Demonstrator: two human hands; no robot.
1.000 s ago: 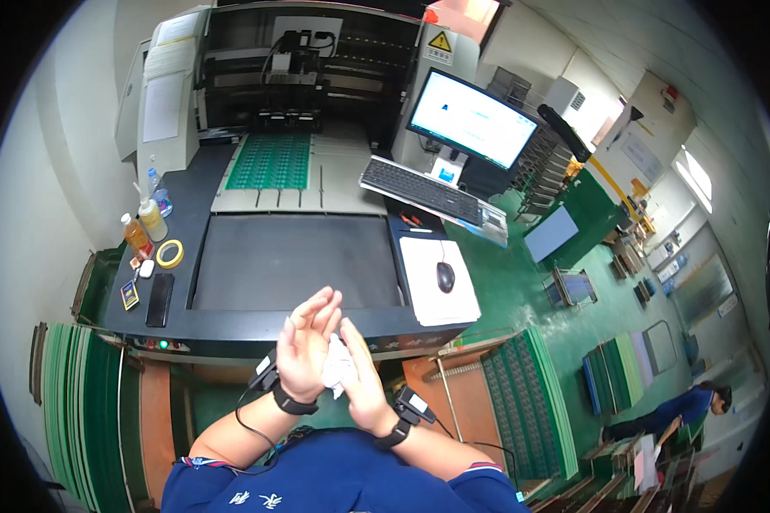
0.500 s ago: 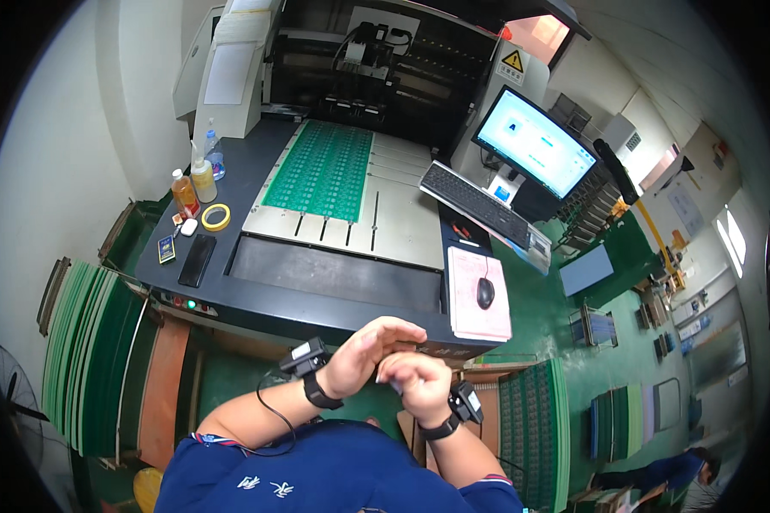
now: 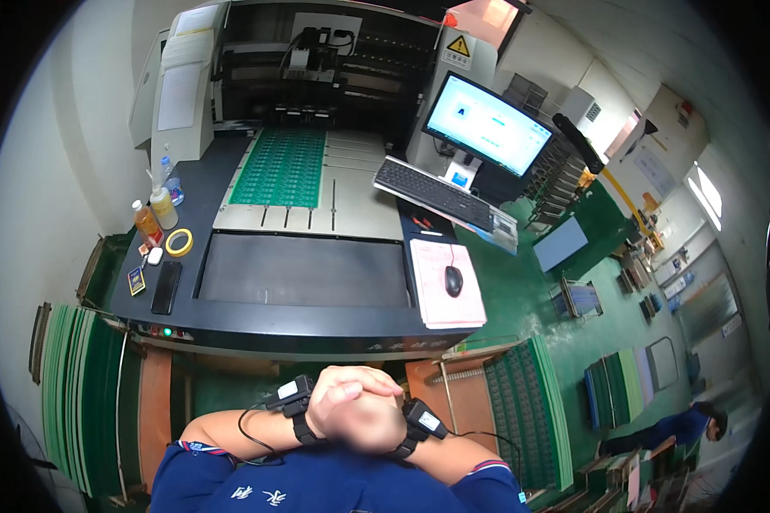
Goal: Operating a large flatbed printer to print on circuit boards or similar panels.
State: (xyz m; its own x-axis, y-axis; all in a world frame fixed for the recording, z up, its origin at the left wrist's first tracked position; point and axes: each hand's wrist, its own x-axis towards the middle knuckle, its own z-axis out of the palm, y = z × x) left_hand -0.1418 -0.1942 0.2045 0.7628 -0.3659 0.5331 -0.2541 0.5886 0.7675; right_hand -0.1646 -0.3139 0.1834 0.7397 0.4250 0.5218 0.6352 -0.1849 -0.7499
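In front of my chest, my two hands are pressed together at the lower middle. My left hand (image 3: 340, 393) is closed, its fingers folded over the top of my right hand (image 3: 370, 425). Motion smears the right hand, and its fingers are hidden or blurred. No object shows in either hand. Beyond them, a green circuit board panel (image 3: 280, 168) with rows of repeated patterns lies on the pale metal bed (image 3: 364, 192) of a large machine. The nearest edge is the machine's dark front table (image 3: 316, 323), which neither hand touches.
Bottles (image 3: 147, 224), a yellow tape roll (image 3: 180, 242) and a phone (image 3: 166, 287) lie on the table's left. Right are a keyboard (image 3: 436, 192), monitor (image 3: 488, 124) and mouse (image 3: 453, 280) on pink papers. Green board stacks (image 3: 77, 393) flank me; another person (image 3: 676, 427) is far right.
My hands have come together and moved down nearer my chest, the left closing over the right. The machine bed with the green panel has slid back, away from me. The view has shifted.
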